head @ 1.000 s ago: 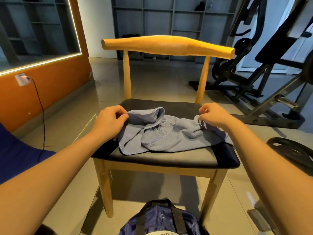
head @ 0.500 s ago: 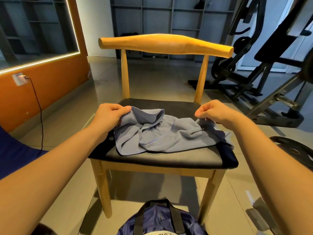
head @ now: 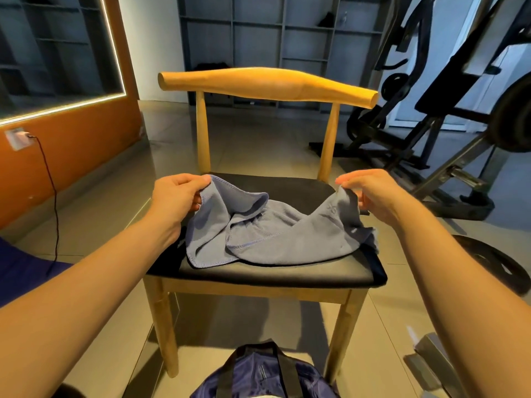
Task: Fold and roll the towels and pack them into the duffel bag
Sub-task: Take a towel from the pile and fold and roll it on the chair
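**Q:** Where is the towel, and how do you hold it?

**A:** The grey-blue towel (head: 273,239) lies crumpled on the black seat of the wooden chair (head: 267,84) and sags between your two hands. Your left hand (head: 178,193) pinches the far-left corner between the thumb and curled fingers, just above the seat. Your right hand (head: 370,191) pinches the far-right corner between thumb and fingertips, so that corner stands up in a peak. The near edge, with its blue stitched hem, rests on the seat. The right end hangs just over the seat's right side.

**Q:** And the bag?

**A:** The navy duffel bag (head: 258,377) sits on the tiled floor at the near edge of view, between the chair's near legs and you, with its black straps uppermost. You cannot tell what it contains.

**Q:** What surrounds the chair?

**A:** To the right stands a black gym machine (head: 431,110), and a weight plate (head: 494,262) lies flat on the floor nearer you. On the orange wall at left, a black cable (head: 54,202) hangs from a socket (head: 17,137). Grey shelving (head: 273,33) lines the far wall.
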Demonstrator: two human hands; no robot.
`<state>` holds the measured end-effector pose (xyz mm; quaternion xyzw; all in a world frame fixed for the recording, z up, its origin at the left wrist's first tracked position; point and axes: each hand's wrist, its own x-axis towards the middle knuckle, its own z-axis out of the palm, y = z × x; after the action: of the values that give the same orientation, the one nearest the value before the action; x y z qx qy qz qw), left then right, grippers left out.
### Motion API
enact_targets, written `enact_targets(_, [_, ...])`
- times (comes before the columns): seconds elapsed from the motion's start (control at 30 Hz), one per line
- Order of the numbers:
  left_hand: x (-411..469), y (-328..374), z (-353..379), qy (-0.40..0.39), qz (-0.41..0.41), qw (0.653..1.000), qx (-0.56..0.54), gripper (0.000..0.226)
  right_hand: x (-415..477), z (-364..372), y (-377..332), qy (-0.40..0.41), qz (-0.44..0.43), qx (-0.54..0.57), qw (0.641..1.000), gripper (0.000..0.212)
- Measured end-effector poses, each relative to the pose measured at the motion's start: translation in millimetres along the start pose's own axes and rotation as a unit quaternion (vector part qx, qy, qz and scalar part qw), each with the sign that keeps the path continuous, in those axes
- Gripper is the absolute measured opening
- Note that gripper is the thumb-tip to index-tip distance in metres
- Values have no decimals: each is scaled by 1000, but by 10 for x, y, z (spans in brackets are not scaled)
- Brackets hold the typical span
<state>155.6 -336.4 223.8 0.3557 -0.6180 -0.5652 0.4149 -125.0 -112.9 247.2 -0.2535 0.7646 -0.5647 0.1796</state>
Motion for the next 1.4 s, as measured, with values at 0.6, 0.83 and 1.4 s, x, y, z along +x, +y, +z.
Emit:
enact_targets(0.6, [-11, 21, -22, 66, 133, 965, 216, 16, -125, -48, -141, 46, 11, -205, 978, 16])
enact_targets(0.83, [-82, 92, 129, 52, 251, 955, 149, 16, -242, 115, -535, 52, -184, -168, 967, 16])
enact_targets(1.4, [6, 758, 235, -30, 294, 913, 281, 11, -464, 253, -810, 27, -224, -49, 973, 11])
